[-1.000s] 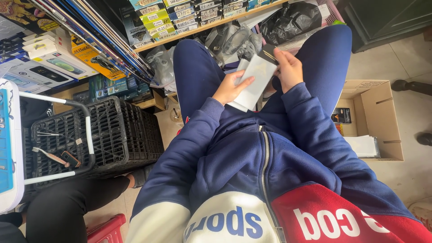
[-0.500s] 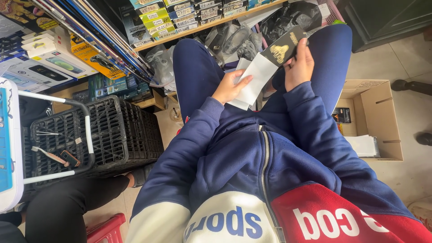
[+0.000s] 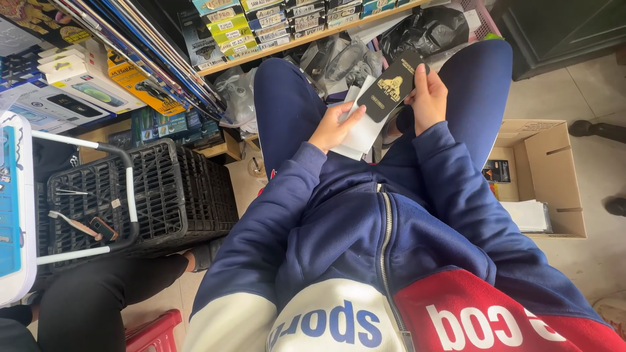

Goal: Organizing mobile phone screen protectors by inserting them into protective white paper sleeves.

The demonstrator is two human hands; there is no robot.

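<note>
Nearest the camera is the person's zipped jacket (image 3: pixel 385 261), navy with a white and a red panel at the hem. Both navy sleeves run up from it toward the hands, which meet between the raised knees.

The left hand (image 3: pixel 334 125) is closed on a white sleeve (image 3: pixel 360 127), thumb on top and fingers underneath, holding it tilted. The right hand (image 3: pixel 428 98) is clamped on a black card (image 3: pixel 390 86) with a gold emblem, thumb at its right edge. The card overlaps the upper part of the white sleeve and touches it; whether it sits partly inside the sleeve cannot be told.

To the left, on the floor, stands a black crate (image 3: pixel 176 195), with a few small tools (image 3: pixel 81 225) inside and a white-and-black bar (image 3: pixel 127 189) crossing its front. Beside it, at the lower left, is another person's leg (image 3: pixel 98 306) in black, and a red stool (image 3: pixel 153 334) shows at the bottom edge. To the right sits an open cardboard box (image 3: pixel 554 169) holding white paper (image 3: pixel 528 215) and a small dark packet (image 3: pixel 497 171).

Beyond the knees lie clear plastic bags (image 3: pixel 339 62), and behind them a wooden shelf (image 3: pixel 293 40) carries rows of small boxes (image 3: pixel 228 26). Long dark rods (image 3: pixel 150 58) lean across stacked flat cartons (image 3: pixel 78 91) at the far left.
</note>
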